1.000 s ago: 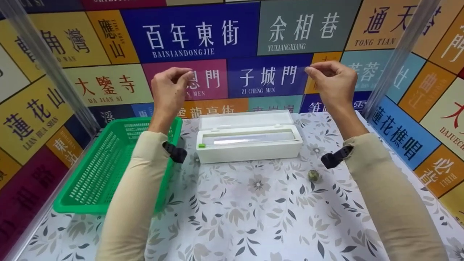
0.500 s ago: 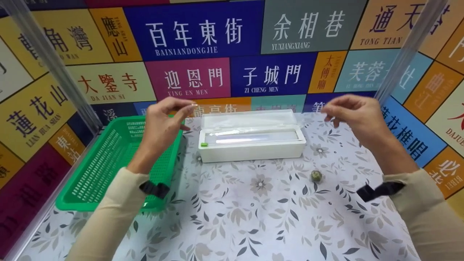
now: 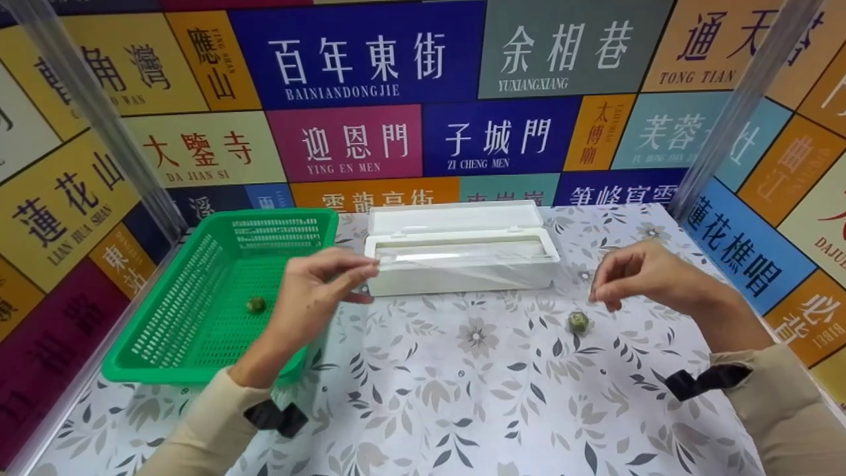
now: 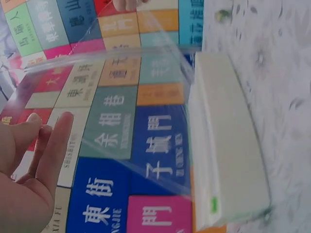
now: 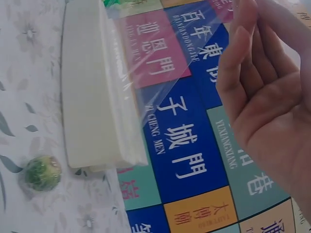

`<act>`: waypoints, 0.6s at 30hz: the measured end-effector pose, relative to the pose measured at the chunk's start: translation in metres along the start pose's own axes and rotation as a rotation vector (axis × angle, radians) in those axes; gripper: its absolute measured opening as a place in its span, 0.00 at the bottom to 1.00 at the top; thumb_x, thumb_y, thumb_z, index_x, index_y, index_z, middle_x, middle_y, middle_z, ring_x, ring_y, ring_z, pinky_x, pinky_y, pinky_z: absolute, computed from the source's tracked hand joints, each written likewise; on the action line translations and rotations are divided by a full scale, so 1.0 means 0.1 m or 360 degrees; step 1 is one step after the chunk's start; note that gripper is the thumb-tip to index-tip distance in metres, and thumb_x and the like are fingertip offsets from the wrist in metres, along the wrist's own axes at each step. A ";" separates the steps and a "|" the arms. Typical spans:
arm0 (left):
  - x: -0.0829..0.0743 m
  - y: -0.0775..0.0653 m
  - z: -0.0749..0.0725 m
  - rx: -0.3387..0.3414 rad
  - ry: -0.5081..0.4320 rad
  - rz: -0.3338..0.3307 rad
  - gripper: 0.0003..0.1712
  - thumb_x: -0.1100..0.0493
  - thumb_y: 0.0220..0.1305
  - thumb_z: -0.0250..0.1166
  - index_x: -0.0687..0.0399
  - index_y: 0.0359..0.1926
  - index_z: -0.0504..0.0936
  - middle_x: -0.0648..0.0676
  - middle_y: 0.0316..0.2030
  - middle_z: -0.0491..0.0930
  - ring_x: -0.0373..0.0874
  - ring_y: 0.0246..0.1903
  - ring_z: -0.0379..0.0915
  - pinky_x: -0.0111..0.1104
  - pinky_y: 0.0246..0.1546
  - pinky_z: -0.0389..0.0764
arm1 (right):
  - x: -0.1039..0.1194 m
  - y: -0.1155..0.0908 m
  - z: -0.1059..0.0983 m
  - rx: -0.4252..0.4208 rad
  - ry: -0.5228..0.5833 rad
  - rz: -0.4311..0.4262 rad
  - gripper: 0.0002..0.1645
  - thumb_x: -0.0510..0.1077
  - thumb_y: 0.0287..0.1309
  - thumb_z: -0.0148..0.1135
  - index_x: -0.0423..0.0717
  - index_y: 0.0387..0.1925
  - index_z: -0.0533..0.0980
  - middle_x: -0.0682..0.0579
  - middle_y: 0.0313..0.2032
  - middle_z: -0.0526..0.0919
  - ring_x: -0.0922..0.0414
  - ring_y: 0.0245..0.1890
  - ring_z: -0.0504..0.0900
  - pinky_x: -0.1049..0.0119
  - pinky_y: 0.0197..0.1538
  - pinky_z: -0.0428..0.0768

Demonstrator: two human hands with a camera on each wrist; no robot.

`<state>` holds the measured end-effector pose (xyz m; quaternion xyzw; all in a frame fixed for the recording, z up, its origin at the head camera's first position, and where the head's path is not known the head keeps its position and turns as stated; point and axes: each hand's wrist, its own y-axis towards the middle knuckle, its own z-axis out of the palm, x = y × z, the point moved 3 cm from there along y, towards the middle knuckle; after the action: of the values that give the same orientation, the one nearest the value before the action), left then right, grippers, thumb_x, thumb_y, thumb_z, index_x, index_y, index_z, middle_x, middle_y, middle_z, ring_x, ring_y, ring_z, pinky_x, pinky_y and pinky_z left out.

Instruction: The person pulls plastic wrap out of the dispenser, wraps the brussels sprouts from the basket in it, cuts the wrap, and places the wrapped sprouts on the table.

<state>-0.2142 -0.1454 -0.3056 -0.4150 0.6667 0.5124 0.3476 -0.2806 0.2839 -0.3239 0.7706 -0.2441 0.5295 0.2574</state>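
My left hand [image 3: 307, 301] pinches one edge of a clear sheet of cling film [image 4: 121, 131] between thumb and finger, left of a white cling film dispenser [image 3: 462, 281]. On the other side my right hand [image 3: 651, 274] pinches the film's other end. The film stretches between both hands across the dispenser's front, and its creases show in the right wrist view. The dispenser's lid [image 3: 456, 217] stands up at the back, and a green slider [image 4: 214, 204] sits at one end. Below the right hand, a small round green item [image 3: 578, 322] with a shiny clear covering lies on the table.
A green perforated basket [image 3: 165, 374] stands at the left, partly behind the left forearm, with a small round green item [image 3: 256, 305] inside. The tablecloth [image 3: 423, 423] has a floral print. Sign-patterned walls [image 3: 357, 53] enclose the back and sides.
Both hands have come down from in front of the wall to the dispenser's height, bringing the film with them. They have also spread apart. The item in the basket has come into view.
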 end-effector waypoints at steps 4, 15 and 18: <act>0.09 -0.09 0.16 0.0125 -0.0006 -0.0017 0.08 0.67 0.65 0.65 0.64 0.43 0.88 0.62 0.42 0.84 0.49 0.42 0.83 0.36 0.35 0.89 | -0.12 -0.04 0.07 0.0142 -0.0014 0.0052 0.14 0.23 0.59 0.56 0.40 0.35 0.82 0.56 0.31 0.87 0.62 0.28 0.85 0.63 0.33 0.85; 0.45 -0.39 0.48 0.0350 -0.0113 -0.0202 0.09 0.67 0.64 0.67 0.71 0.42 0.87 0.69 0.41 0.82 0.43 0.40 0.83 0.35 0.37 0.88 | -0.45 -0.09 0.22 0.0308 -0.0109 0.0250 0.03 0.28 0.59 0.63 0.35 0.34 0.81 0.58 0.30 0.87 0.62 0.26 0.85 0.65 0.32 0.85; 0.57 -0.47 0.52 0.0396 -0.0115 -0.0259 0.11 0.66 0.63 0.68 0.72 0.42 0.87 0.70 0.39 0.82 0.37 0.36 0.82 0.35 0.36 0.89 | -0.55 -0.10 0.25 0.0318 -0.0126 0.0322 0.02 0.30 0.58 0.65 0.35 0.34 0.81 0.57 0.30 0.87 0.62 0.27 0.85 0.66 0.33 0.85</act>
<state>-0.1929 -0.1126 -0.3865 -0.4027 0.6762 0.4106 0.4603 -0.2745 0.2802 -0.3843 0.7841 -0.2766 0.5435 0.1150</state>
